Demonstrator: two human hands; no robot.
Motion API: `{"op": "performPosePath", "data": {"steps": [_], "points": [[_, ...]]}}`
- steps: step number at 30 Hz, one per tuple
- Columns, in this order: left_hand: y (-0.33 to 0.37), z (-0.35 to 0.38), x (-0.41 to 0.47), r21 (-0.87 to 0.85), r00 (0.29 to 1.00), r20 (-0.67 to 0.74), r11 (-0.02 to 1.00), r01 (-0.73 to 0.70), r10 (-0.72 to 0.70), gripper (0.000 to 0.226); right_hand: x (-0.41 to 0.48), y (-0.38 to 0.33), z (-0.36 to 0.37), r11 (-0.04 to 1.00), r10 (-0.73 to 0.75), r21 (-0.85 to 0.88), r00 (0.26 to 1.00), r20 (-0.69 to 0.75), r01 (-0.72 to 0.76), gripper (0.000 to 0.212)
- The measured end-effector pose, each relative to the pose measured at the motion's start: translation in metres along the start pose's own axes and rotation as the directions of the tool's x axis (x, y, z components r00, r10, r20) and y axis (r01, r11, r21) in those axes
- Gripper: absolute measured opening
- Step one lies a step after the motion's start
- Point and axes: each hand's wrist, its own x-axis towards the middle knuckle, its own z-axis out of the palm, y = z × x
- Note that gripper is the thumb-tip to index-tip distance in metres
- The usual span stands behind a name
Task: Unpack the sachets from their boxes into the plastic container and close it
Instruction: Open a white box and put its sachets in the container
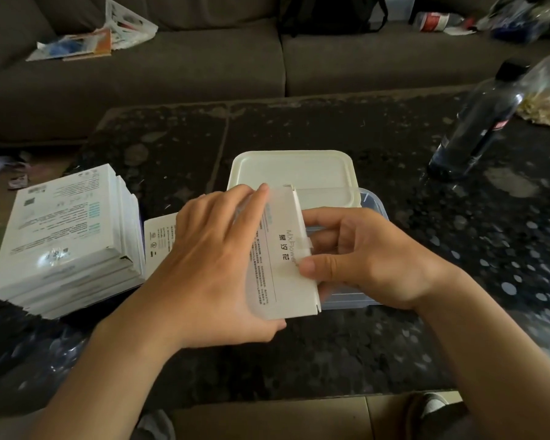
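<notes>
- Left hand (213, 265) grips the box (283, 258) mid-tabletop (299, 360), over the container (375, 201).
- Right hand (372, 258) pinches its 3 o'clock edge, seemingly at the seal tab.
- Box: light, stiff card, crushable; hold the flat faces, pull the flap.
- Stack (67, 236) waits at 9 o'clock.

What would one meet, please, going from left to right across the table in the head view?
Stack of white cardboard boxes → left hand → white printed cardboard box held in both hands → right hand → dark plastic bottle with black cap → clear plastic bag.
</notes>
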Motion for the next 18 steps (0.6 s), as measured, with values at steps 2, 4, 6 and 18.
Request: {"op": "performPosePath", "data": {"steps": [2,4,6,18], "points": [[-0.002,0.001,0.000,-0.015,1.000,-0.011,1.000,-0.006,0.006,0.137,0.002,0.001,0.001,1.000,0.002,0.002,1.000,-0.006,-0.002,0.048],[-0.003,0.003,0.001,-0.004,1.000,-0.020,1.000,-0.012,0.011,0.136,0.005,0.002,0.004,1.000,0.003,-0.021,0.999,-0.035,-0.004,0.044],[-0.003,0.005,0.003,0.012,1.000,-0.021,1.000,-0.012,0.013,0.135,0.007,0.005,0.006,0.998,0.007,-0.057,0.996,-0.085,-0.012,0.041],[-0.007,0.009,0.001,-0.010,1.000,0.000,1.000,-0.010,0.010,0.135,0.012,0.006,0.010,0.998,0.041,-0.035,0.993,-0.109,-0.045,0.041]]}}
